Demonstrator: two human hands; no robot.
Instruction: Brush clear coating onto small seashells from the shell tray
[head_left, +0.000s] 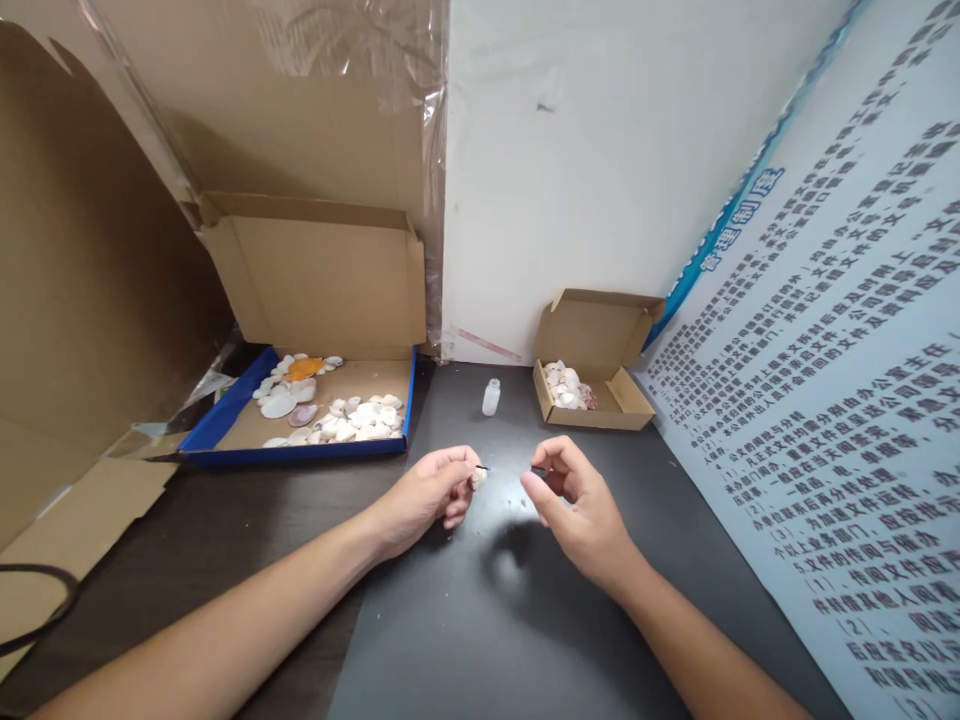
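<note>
My left hand (442,482) pinches a small pale shell (478,480) between thumb and fingers. A short, thin black piece (484,468) sticks out to the right at the shell's top; whether it is fixed to the shell I cannot tell. A hand's width to the right, my right hand (574,505) holds a small dark piece (538,471) between thumb and index finger, its kind too small to make out. The two hands are apart, above the dark mat. Beyond them stands a small translucent white bottle (490,398), upright, with no cap visible on it.
At the back left, an open blue-edged cardboard box (300,455) holds many shells and an orange one (303,369). A smaller open cardboard box (600,418) at the back right holds more shells. Tiny crumbs (523,503) dot the dark mat (480,640). A printed board (825,300) leans along the right.
</note>
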